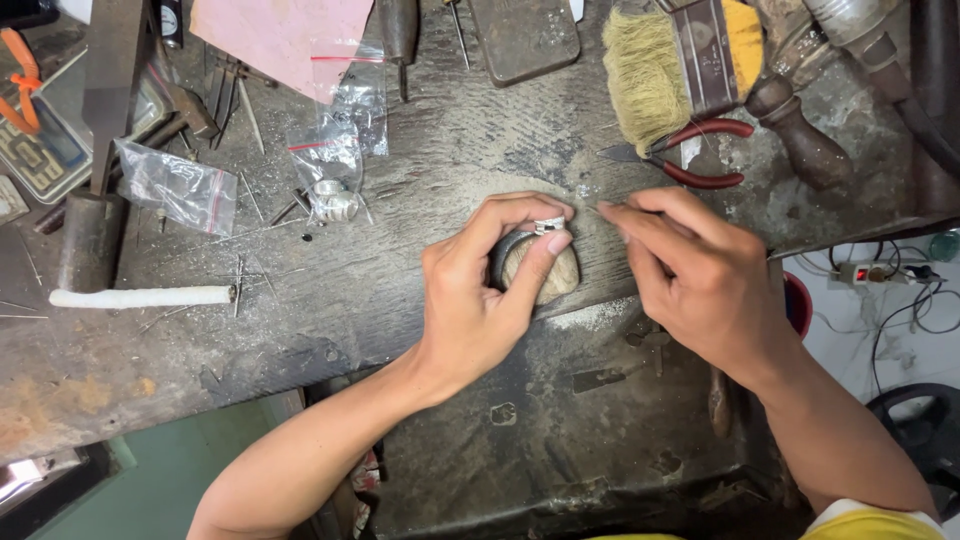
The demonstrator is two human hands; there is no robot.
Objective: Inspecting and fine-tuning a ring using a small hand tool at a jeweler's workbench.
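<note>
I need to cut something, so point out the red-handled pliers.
In the head view the red-handled pliers lie on the workbench at upper right, just below the bristle brush and above the right hand.

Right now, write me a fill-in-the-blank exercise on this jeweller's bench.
1. The left hand pinches a small silver ring against a rounded ____ peg.
2. The pliers by the bristle brush have ____ handles.
3. The white-wrapped rod lies to the ____ of the left hand.
4. The right hand works at the ring with its ____.

Missing: wooden; red; left; fingertips
</note>
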